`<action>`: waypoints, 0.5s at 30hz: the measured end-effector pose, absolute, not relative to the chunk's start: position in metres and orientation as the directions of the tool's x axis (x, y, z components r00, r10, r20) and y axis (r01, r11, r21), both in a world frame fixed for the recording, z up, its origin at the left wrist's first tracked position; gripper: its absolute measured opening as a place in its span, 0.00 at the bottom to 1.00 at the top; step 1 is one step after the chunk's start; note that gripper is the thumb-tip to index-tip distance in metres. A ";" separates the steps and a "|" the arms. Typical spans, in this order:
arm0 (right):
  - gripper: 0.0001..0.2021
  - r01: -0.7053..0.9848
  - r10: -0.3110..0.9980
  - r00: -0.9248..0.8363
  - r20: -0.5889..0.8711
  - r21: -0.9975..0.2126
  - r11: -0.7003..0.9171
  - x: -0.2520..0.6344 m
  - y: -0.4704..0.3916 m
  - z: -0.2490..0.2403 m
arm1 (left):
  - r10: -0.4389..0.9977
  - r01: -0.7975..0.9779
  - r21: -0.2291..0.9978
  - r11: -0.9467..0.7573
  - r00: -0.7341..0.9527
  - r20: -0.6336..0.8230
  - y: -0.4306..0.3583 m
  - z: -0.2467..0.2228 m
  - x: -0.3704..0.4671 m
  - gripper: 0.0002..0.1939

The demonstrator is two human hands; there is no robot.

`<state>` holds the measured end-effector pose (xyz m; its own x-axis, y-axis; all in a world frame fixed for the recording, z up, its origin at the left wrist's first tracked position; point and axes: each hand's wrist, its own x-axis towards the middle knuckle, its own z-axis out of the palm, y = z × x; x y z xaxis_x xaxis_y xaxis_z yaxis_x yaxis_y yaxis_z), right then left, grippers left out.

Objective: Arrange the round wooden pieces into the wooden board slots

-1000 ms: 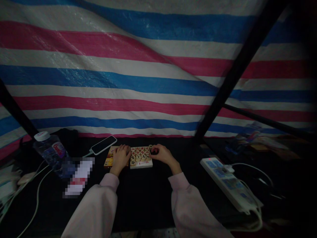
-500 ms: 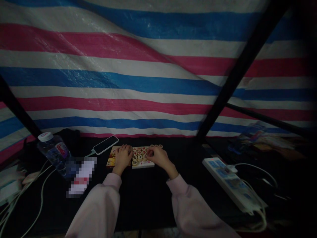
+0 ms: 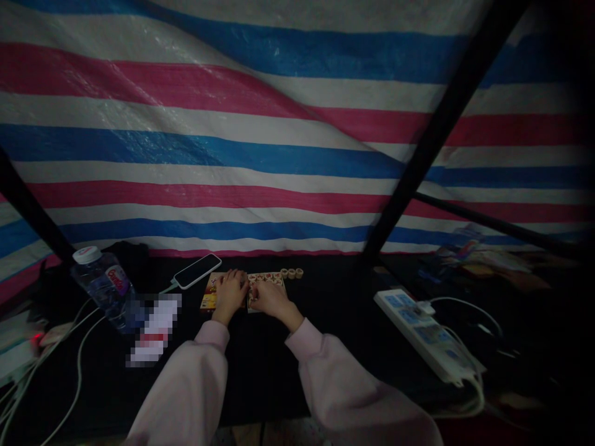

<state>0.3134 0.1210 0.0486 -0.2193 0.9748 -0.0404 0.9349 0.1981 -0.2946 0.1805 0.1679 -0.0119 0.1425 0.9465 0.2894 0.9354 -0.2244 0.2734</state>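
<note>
A shallow white box (image 3: 281, 286) full of round wooden pieces with characters stands on the black table. To its left lies a yellow and red box or lid (image 3: 209, 300). My left hand (image 3: 231, 292) rests on the lid with fingers spread, its fingertips near the white box's left edge. Over the white box, my right hand (image 3: 267, 298) has its fingers pinched together at the left part of the pieces; whatever is between them is hidden. Three round pieces (image 3: 291, 273) stand in a row on the table behind the box's right corner.
A phone (image 3: 198, 271) with a cable lies behind on the left. A clear bottle (image 3: 109, 288) leans beside a blurred-out packet (image 3: 155, 331). Cables run along the left side. On the right lies a white power strip (image 3: 427, 337) with plugs. A striped sheet (image 3: 260, 148) hangs behind.
My right hand has moved left across the white box, uncovering its right side and the three pieces behind it. My left hand has stayed on the lid. The view has shifted slightly.
</note>
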 end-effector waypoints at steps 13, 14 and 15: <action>0.14 0.967 0.985 -0.064 -0.160 -0.256 0.021 0.284 0.129 0.052 | 0.944 0.932 0.284 -0.225 0.136 0.299 0.169 -0.012 0.180 0.16; 0.15 0.963 0.985 -0.084 -0.151 -0.266 0.041 0.284 0.127 0.054 | 0.943 0.931 0.285 -0.228 0.138 0.301 0.169 -0.012 0.180 0.16; 0.15 0.960 0.985 -0.096 -0.144 -0.277 0.053 0.285 0.125 0.056 | 0.944 0.930 0.287 -0.228 0.139 0.301 0.169 -0.011 0.180 0.16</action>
